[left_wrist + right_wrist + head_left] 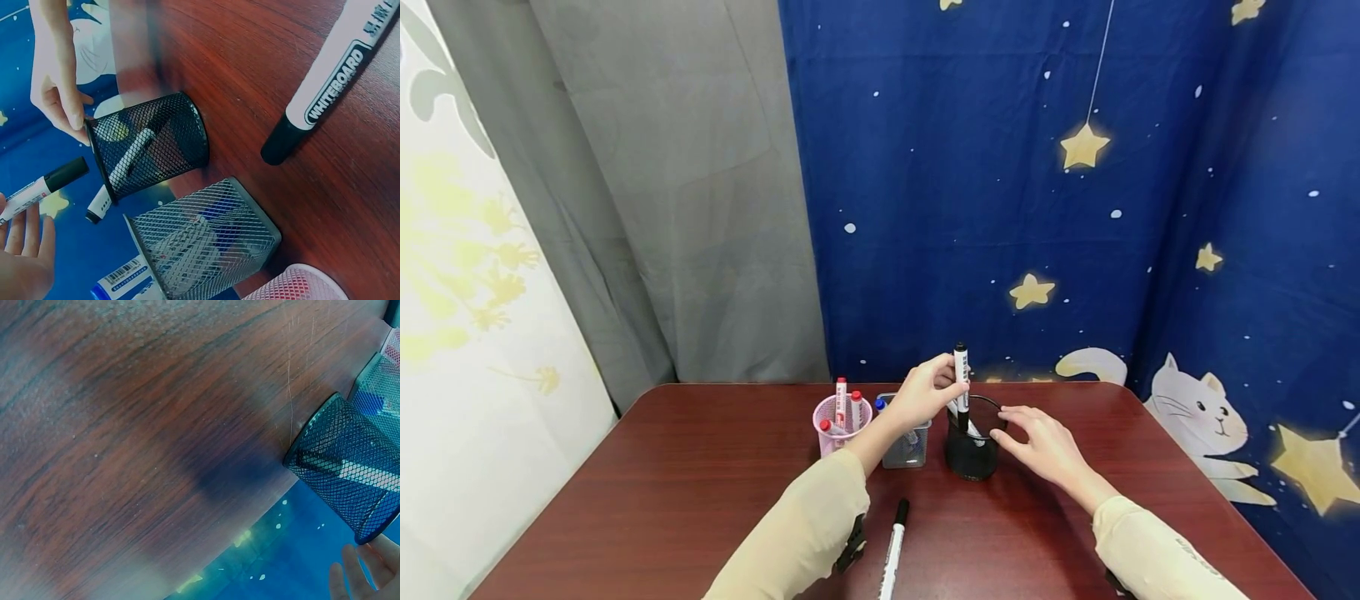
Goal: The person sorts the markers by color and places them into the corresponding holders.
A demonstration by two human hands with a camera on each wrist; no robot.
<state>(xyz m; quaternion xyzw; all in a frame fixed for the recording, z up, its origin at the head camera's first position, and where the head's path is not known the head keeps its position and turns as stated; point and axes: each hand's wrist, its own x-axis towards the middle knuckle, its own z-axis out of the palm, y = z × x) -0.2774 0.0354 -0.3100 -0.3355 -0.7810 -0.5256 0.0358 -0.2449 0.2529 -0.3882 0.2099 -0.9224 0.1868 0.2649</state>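
My left hand (922, 393) pinches a black-capped whiteboard marker (961, 375), held upright with its lower end at the mouth of a black mesh pen holder (972, 460). In the left wrist view, the held marker (31, 194) points its black cap toward that mouth. Another black-capped marker (128, 159) leans inside the holder. With fingers fairly straight, my right hand (1045, 446) touches the rim on the right side; the right wrist view shows its fingertips there. A second whiteboard marker (892, 550) lies on the table nearer to me.
Left of the black holder stand a grey mesh pen holder (906, 454) with blue-capped markers and a pink one (822, 425) with red-capped markers. The dark red table (715, 492) ends just behind them, in front of a blue curtain (940, 208).
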